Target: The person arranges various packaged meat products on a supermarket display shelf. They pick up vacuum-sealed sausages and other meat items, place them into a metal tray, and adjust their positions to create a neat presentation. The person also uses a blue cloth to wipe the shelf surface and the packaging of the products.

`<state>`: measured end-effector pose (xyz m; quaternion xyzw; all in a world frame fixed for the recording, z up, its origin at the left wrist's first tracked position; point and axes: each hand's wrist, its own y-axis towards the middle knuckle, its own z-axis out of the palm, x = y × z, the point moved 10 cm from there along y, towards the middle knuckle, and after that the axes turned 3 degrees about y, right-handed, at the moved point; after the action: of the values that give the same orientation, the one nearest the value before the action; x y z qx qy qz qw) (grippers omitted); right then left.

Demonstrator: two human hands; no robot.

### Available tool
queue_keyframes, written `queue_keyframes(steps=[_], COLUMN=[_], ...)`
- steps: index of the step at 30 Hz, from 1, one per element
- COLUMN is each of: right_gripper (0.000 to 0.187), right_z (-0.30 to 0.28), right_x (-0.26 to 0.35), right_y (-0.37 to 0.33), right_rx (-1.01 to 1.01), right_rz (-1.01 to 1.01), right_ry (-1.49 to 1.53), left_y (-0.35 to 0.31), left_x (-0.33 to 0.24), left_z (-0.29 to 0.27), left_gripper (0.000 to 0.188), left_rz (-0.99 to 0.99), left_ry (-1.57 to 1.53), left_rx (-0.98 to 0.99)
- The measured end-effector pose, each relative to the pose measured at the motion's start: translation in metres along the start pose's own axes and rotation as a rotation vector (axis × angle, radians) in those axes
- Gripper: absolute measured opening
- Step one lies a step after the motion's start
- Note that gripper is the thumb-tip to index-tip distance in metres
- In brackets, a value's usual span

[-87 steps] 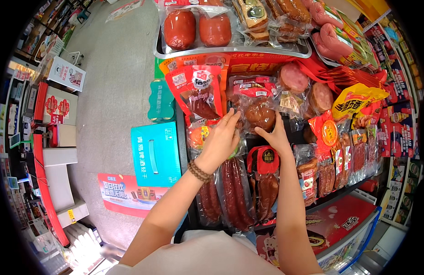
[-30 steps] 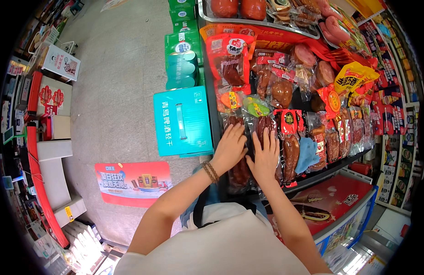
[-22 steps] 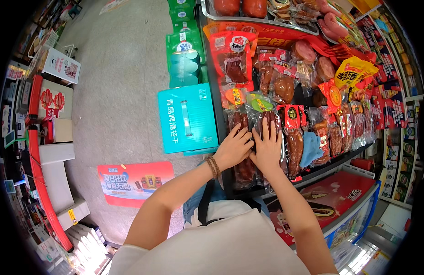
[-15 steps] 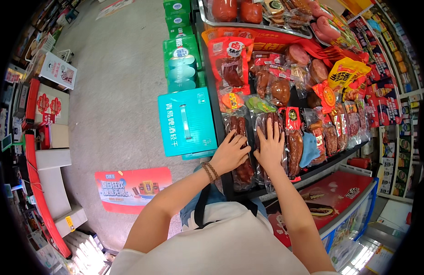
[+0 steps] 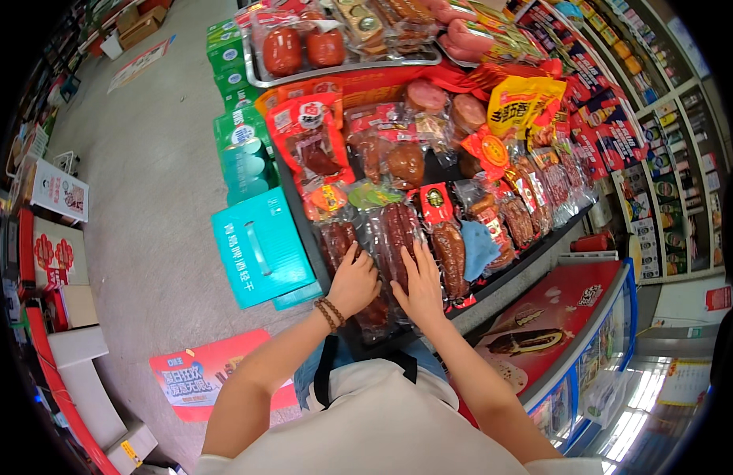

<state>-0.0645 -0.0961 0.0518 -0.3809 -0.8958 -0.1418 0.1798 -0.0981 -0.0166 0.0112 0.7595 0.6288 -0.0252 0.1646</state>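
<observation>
One clear plastic pack of long dark-red sausages (image 5: 335,237), at the near left corner of a shallow black tray (image 5: 319,265), lies under the left hand (image 5: 354,285), fingers loosely bent, any pinch impossible to tell from where I stand. A matching clear pack (image 5: 398,226), just right of it, lies under the right hand (image 5: 422,289), fingers spread, unclenched; farther right, a crumpled light-blue cloth (image 5: 479,248). Step in hand, seemingly: straightening the pair; next move likely calls for light, level pressure.
</observation>
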Motion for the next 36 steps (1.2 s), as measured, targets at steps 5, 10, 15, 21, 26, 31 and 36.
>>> queue_keyframes(steps=[5, 10, 15, 21, 26, 31, 36], right_gripper=[0.060, 0.051, 0.048, 0.038, 0.029, 0.029, 0.030], right_z=[-0.043, -0.079, -0.066, -0.061, -0.145, -0.159, -0.172], right_x=[-0.055, -0.135, -0.184, -0.214, -0.190, -0.125, -0.024], right_y=[-0.032, -0.041, -0.025, -0.004, -0.001, -0.008, -0.037], right_rx=[-0.133, -0.273, -0.161, -0.059, -0.253, -0.208, 0.017], right_rz=[0.131, 0.220, 0.146, 0.092, 0.057, -0.141, -0.441], right_ry=[0.057, 0.014, 0.076, 0.309, 0.527, 0.668, 0.719], left_y=[0.006, 0.007, 0.010, 0.000, -0.023, -0.010, 0.026], left_x=[-0.016, -0.028, -0.031, -0.039, -0.061, -0.091, -0.127], left_z=[0.028, 0.030, 0.033, 0.038, -0.017, -0.041, -0.047], left_gripper=[0.024, 0.026, 0.027, 0.029, 0.034, 0.053, 0.058], left_rz=[-0.027, -0.045, -0.114, -0.284, -0.625, -0.874, -0.829], left_ry=[0.081, 0.162, 0.279, 0.386, 0.089, -1.006, -1.824], left_rx=[0.209, 0.205, 0.292, 0.460, 0.230, -0.190, -0.462])
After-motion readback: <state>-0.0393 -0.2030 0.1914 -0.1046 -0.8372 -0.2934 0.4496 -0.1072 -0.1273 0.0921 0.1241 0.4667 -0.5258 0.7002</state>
